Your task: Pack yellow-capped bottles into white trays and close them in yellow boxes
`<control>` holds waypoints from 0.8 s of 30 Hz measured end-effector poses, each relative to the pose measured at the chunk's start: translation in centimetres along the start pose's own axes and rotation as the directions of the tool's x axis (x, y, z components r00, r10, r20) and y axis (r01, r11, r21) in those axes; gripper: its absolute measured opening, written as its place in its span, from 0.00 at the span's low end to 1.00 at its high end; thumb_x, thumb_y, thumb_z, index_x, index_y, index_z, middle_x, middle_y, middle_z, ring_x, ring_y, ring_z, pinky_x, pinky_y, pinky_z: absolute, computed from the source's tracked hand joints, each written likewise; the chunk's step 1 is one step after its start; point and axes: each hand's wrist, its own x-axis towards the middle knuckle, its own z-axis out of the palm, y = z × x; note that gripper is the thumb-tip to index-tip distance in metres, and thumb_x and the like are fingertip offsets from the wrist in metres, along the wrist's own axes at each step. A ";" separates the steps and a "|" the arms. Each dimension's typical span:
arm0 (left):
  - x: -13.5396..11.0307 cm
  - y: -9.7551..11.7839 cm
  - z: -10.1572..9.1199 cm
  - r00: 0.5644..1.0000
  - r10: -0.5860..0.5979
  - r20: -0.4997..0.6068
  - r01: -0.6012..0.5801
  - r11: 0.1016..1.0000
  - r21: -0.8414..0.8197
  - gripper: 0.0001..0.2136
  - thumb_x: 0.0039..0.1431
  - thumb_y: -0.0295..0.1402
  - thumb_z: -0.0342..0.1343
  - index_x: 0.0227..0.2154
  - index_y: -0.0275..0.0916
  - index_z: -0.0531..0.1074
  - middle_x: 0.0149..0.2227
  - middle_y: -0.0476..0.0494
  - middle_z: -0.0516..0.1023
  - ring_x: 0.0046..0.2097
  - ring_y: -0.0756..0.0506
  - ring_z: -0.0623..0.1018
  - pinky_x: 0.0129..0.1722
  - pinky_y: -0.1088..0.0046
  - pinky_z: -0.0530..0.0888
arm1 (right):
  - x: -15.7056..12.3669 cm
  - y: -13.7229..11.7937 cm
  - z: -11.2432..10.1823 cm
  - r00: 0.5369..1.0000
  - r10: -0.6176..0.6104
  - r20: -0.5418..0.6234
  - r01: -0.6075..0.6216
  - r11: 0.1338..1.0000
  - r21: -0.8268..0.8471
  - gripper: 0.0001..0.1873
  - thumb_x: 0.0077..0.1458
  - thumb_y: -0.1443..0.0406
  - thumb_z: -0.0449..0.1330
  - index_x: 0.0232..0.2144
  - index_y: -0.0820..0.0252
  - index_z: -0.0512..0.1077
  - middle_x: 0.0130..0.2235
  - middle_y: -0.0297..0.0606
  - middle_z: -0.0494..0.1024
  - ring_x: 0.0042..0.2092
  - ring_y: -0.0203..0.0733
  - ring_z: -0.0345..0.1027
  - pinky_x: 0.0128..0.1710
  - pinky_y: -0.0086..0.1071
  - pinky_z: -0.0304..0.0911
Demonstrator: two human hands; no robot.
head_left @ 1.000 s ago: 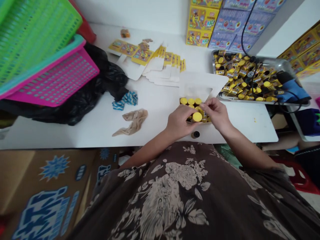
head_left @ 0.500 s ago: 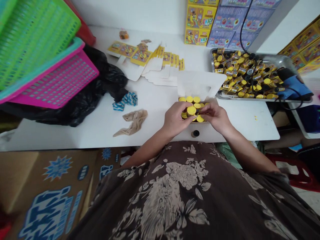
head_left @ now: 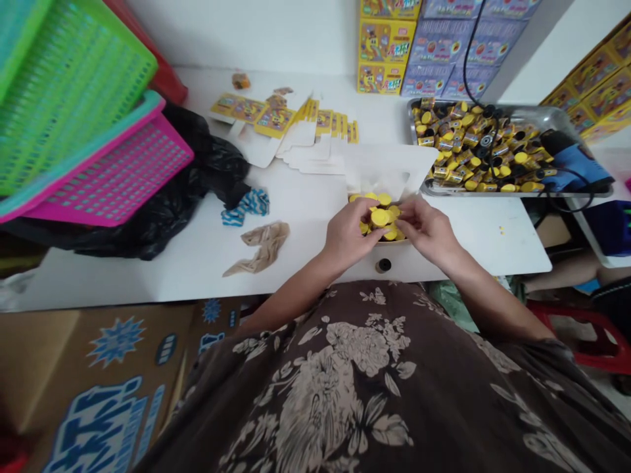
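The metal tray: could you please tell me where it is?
Head view: the metal tray sits on the right end of the white table, beyond the right hand, below stacked boxes.

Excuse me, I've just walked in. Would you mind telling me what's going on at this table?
A person's left hand grips a yellow-capped tube over an open white carton holding similar tubes, and the right hand touches the tubes beside it. A metal tray beyond holds many loose tubes, and flat printed cartons lie on the table.
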 end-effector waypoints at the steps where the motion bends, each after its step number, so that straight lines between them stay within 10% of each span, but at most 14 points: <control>1: 0.4 0.2 0.2 1.000 0.003 0.019 -0.004 1.000 0.010 0.20 0.62 0.36 0.71 0.54 0.44 0.73 0.46 0.48 0.86 0.45 0.45 0.84 0.46 0.69 0.80 | 0.1 -0.5 -0.4 0.999 -0.037 0.008 0.037 0.999 0.024 0.22 0.64 0.49 0.67 0.52 0.56 0.76 0.42 0.41 0.85 0.39 0.44 0.78 0.40 0.39 0.74; 8: 3.1 0.9 1.6 0.994 0.007 0.108 -0.022 0.990 0.142 0.23 0.62 0.36 0.71 0.56 0.43 0.70 0.45 0.46 0.83 0.49 0.41 0.82 0.50 0.63 0.78 | 3.5 -0.9 -3.0 0.992 -0.113 0.050 0.122 0.956 -0.265 0.12 0.58 0.58 0.70 0.40 0.59 0.80 0.36 0.39 0.83 0.35 0.45 0.74 0.37 0.38 0.70; 12: 2.6 1.4 1.4 0.976 0.060 0.210 -0.123 0.946 0.301 0.14 0.59 0.37 0.74 0.44 0.41 0.78 0.48 0.40 0.80 0.54 0.36 0.78 0.51 0.59 0.78 | 5.6 0.6 -3.1 0.983 -0.157 0.095 0.182 0.771 -0.611 0.12 0.56 0.66 0.65 0.43 0.63 0.82 0.45 0.51 0.84 0.46 0.57 0.77 0.46 0.45 0.70; 18: 1.8 1.2 1.4 0.947 0.148 0.285 -0.258 0.878 0.402 0.04 0.62 0.32 0.69 0.36 0.39 0.81 0.41 0.39 0.76 0.50 0.36 0.76 0.43 0.60 0.76 | 6.5 1.5 -1.7 0.943 -0.164 0.289 0.325 0.643 -0.693 0.13 0.60 0.66 0.61 0.43 0.65 0.83 0.45 0.58 0.83 0.54 0.65 0.73 0.48 0.52 0.70; 24: -0.9 0.1 -0.4 0.907 0.420 -0.001 -0.399 0.863 0.309 0.08 0.69 0.36 0.65 0.33 0.41 0.79 0.34 0.44 0.79 0.39 0.42 0.76 0.42 0.62 0.77 | 1.8 1.6 -3.7 0.880 -0.429 -0.204 0.284 0.820 -0.497 0.07 0.68 0.58 0.62 0.41 0.53 0.79 0.40 0.44 0.82 0.45 0.52 0.76 0.45 0.47 0.73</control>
